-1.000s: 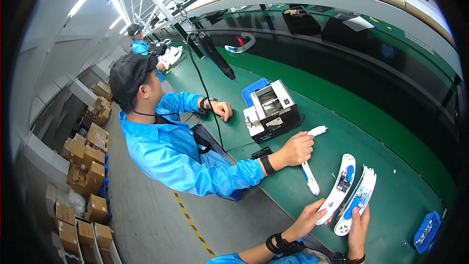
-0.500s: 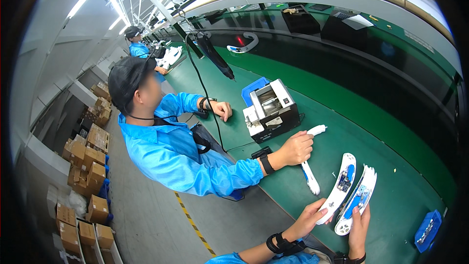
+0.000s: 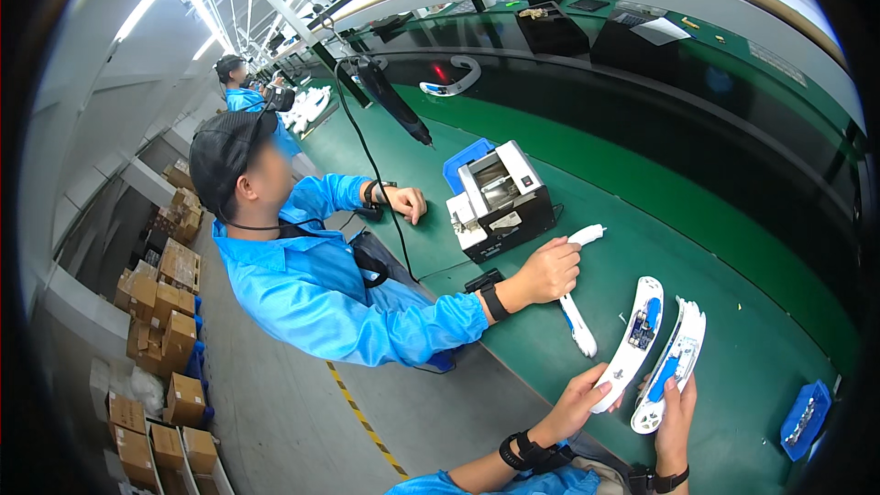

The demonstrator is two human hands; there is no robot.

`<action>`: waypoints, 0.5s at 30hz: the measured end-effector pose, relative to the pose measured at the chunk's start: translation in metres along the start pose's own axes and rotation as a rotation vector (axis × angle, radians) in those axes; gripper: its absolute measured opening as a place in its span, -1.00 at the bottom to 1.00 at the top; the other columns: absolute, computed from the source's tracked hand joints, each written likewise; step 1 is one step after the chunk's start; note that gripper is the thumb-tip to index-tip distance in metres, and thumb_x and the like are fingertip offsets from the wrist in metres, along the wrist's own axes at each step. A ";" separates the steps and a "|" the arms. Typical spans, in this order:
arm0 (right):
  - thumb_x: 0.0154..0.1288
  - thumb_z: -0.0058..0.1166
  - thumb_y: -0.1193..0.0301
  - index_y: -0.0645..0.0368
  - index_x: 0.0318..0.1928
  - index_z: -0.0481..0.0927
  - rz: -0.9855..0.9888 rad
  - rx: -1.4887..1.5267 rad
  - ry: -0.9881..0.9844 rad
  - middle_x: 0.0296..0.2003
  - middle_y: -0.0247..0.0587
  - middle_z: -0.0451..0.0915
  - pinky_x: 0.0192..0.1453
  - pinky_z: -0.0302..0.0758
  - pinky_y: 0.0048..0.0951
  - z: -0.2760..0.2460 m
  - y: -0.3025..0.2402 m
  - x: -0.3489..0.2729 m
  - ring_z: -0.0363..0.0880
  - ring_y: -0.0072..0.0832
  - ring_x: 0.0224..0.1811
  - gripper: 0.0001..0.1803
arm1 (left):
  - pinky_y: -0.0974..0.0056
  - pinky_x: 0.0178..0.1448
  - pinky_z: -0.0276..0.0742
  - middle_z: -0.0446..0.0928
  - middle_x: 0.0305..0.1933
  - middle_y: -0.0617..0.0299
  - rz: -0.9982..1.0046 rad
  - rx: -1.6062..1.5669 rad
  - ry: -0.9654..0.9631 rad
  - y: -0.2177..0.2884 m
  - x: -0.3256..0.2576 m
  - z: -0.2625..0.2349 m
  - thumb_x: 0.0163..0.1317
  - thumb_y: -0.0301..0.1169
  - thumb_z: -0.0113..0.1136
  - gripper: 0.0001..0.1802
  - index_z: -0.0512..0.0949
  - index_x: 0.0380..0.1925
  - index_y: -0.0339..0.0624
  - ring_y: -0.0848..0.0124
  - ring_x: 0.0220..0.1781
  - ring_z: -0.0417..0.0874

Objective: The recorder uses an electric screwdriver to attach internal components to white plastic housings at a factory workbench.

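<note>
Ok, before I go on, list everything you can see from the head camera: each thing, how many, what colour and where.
White housing halves: two, white with blue parts inside, on the green bench; left one, right one.
Curved white part: one, under the co-worker's hand.
Machine: one, black and white box, mid-bench.
Blue trays: two; one behind the machine, one at lower right.
Hanging power screwdriver: one, black, above the bench.
Bench: green.
Cardboard boxes: many, brown, stacked on the left floor.
Co-workers: two in blue coats; the near one, another far back.
Left hand: holds the left half.
Right hand: holds the right half.
</note>
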State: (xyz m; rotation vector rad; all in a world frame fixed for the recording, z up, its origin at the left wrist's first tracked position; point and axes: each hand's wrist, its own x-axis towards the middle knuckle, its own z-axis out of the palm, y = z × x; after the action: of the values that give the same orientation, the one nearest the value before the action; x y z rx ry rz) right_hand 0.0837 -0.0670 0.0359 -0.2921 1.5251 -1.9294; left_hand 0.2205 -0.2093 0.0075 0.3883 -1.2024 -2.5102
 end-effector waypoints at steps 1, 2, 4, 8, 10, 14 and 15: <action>0.65 0.06 0.26 0.38 0.42 0.31 0.000 0.006 0.005 -0.10 -0.01 0.69 -0.08 0.67 -0.39 0.000 0.000 -0.001 0.72 -0.41 -0.19 -0.44 | 0.33 -0.01 0.49 0.57 -0.12 0.19 0.012 0.002 -0.013 -0.001 0.000 0.000 0.66 -0.23 0.03 -0.58 0.48 0.23 -0.39 0.47 -0.13 0.56; 0.65 0.06 0.26 0.38 0.42 0.31 -0.001 0.005 0.005 -0.10 -0.01 0.69 -0.08 0.67 -0.39 0.000 0.000 -0.001 0.72 -0.41 -0.19 -0.44 | 0.33 -0.01 0.49 0.57 -0.12 0.19 0.012 0.002 -0.014 -0.001 -0.001 0.000 0.66 -0.23 0.03 -0.58 0.48 0.23 -0.39 0.47 -0.13 0.56; 0.64 0.07 0.21 0.38 0.40 0.32 0.019 0.005 0.020 -0.13 -0.02 0.68 -0.10 0.66 -0.40 0.000 -0.001 -0.002 0.71 -0.42 -0.22 -0.43 | 0.33 -0.02 0.49 0.57 -0.11 0.19 -0.008 -0.008 0.010 0.000 -0.002 0.001 0.65 -0.22 0.04 -0.58 0.48 0.23 -0.39 0.46 -0.13 0.57; 0.64 0.07 0.18 0.36 0.38 0.34 0.016 -0.005 0.009 -0.18 -0.06 0.67 -0.14 0.66 -0.42 -0.002 0.001 -0.002 0.70 -0.45 -0.26 -0.43 | 0.33 -0.01 0.49 0.57 -0.11 0.18 -0.009 -0.004 0.008 0.001 -0.003 0.001 0.65 -0.22 0.04 -0.57 0.48 0.23 -0.40 0.46 -0.12 0.57; 0.65 0.06 0.19 0.34 0.32 0.37 0.032 0.031 0.045 -0.22 -0.09 0.66 -0.18 0.65 -0.43 -0.001 0.000 -0.002 0.69 -0.46 -0.30 -0.49 | 0.33 -0.01 0.49 0.58 -0.10 0.18 0.001 -0.004 0.008 0.000 -0.002 0.000 0.66 -0.22 0.04 -0.57 0.48 0.24 -0.40 0.46 -0.12 0.57; 0.65 0.05 0.20 0.33 0.28 0.39 0.035 0.060 0.049 -0.24 -0.10 0.66 -0.20 0.64 -0.43 0.001 -0.004 0.000 0.68 -0.47 -0.31 -0.53 | 0.33 -0.01 0.49 0.58 -0.10 0.18 -0.005 0.004 0.009 -0.001 -0.001 -0.001 0.66 -0.22 0.04 -0.56 0.47 0.25 -0.40 0.46 -0.12 0.57; 0.66 0.04 0.20 0.32 0.26 0.39 0.039 0.065 0.052 -0.24 -0.10 0.66 -0.21 0.64 -0.43 0.002 -0.005 0.000 0.69 -0.46 -0.31 -0.55 | 0.33 -0.01 0.49 0.58 -0.10 0.18 0.000 0.003 0.007 -0.002 0.000 -0.001 0.66 -0.22 0.03 -0.55 0.47 0.26 -0.40 0.46 -0.12 0.57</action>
State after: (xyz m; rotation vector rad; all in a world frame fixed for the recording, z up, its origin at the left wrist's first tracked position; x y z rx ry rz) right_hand 0.0825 -0.0680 0.0409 -0.1837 1.4867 -1.9663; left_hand 0.2208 -0.2089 0.0056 0.3983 -1.2042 -2.5052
